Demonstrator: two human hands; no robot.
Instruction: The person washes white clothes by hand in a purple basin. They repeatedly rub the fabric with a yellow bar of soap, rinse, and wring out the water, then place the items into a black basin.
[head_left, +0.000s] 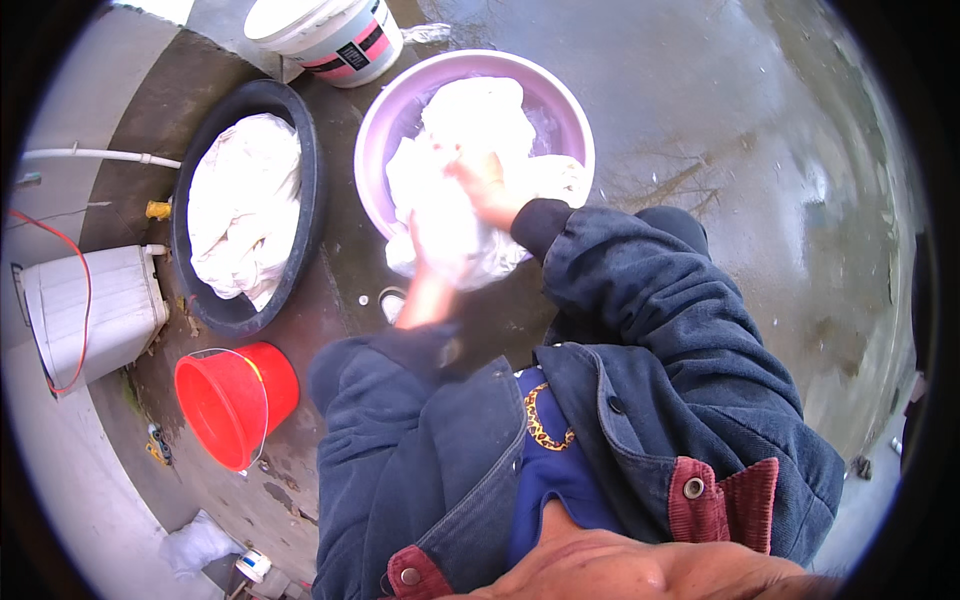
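White cloth (480, 112) lies bunched in a round light-purple basin (369, 165) with water, and part of it hangs over the near rim. My left hand (435, 262), blurred, holds a fold of the cloth at that rim. Just above and to its right, my right hand (484, 180) grips the cloth over the basin. Glare on the white fabric hides most of the fingertips. More white cloth (244, 202) fills an oval black tub (311, 180) to the left of the basin.
A red bucket (240, 401) with a wire handle stands at lower left, near a grey-white bin (97, 315). Behind the black tub's far end is a white pail (345, 45). A white pipe (105, 155) runs along the left wall. The concrete floor (712, 135) looks wet.
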